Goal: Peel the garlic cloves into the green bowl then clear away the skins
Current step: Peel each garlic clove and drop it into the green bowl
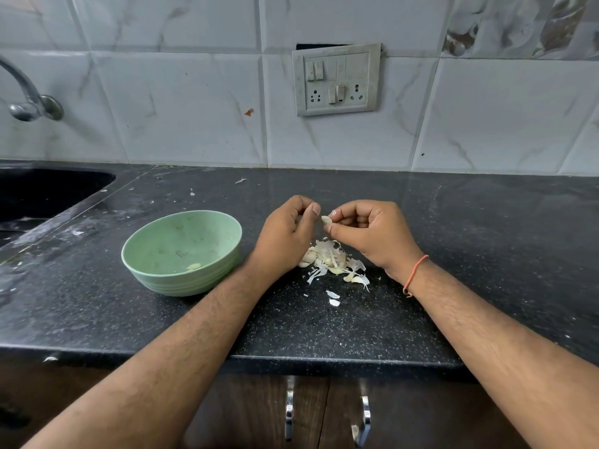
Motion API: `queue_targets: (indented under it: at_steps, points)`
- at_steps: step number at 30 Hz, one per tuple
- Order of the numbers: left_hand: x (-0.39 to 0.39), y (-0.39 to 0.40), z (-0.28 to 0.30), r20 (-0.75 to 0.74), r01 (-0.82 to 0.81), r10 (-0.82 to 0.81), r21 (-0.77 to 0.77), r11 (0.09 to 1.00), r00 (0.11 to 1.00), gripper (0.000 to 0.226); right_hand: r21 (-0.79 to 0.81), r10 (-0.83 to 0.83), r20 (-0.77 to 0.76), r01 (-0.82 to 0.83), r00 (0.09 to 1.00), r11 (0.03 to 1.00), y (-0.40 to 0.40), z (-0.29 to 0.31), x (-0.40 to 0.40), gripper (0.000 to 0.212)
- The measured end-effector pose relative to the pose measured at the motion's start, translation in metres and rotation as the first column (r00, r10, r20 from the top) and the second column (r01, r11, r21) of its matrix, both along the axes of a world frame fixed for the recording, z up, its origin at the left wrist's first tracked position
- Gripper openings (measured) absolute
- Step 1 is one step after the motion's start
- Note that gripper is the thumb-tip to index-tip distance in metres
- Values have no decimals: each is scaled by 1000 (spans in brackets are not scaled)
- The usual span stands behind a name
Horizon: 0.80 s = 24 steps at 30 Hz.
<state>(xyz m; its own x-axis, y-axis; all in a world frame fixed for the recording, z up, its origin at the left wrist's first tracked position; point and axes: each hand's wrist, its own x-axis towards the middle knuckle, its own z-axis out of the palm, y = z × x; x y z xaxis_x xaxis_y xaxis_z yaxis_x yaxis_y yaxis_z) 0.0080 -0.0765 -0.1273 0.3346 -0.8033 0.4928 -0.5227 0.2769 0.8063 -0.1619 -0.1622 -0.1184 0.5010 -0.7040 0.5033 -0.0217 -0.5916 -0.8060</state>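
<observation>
Holding a single garlic clove (326,220) in the air just right of the green bowl (182,252), your right hand (369,234) pinches it between thumb and curled fingers. Your left hand (287,236) sits close beside it, fingers curled with the thumb raised near the clove; whether it touches the clove or holds a scrap of skin cannot be told from this view.

Risks, judged from this position:
- The clove is held above the pile (334,260), not above the bowl. If it slips while you strip it, it would likely drop among the skins and unpeeled cloves and need sorting out again.
- Loose skins (333,298) lie on the tabletop (486,228) right of the bowl and a few flecks lie behind it. A sweep of your left forearm could push them into the bowl or off the front edge.
- Skin fragments look light; quick hand movement may scatter them toward the sink (42,196) left of the bowl.

Container: the bowl holds one peeled clove (193,266) near its front wall, plus a few small flecks. Most of the peeling appears outstanding.
</observation>
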Motion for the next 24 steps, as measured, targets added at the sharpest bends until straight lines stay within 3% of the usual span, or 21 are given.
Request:
queue_targets:
  at_steps: [3,14,24]
  points:
    - [2,2,1,18,-109,111,-86,990,994,8,-33,-35,-30,34,999,999,2,0,0,15]
    - [0,13,4,71,-59,61,-36,998,996,8,-177,-114,-112,93,987,980,8,0,-3,13]
    - [0,12,8,-167,13,-1,71,997,986,3,-115,-42,-103,30,994,993,8,1,-2,16]
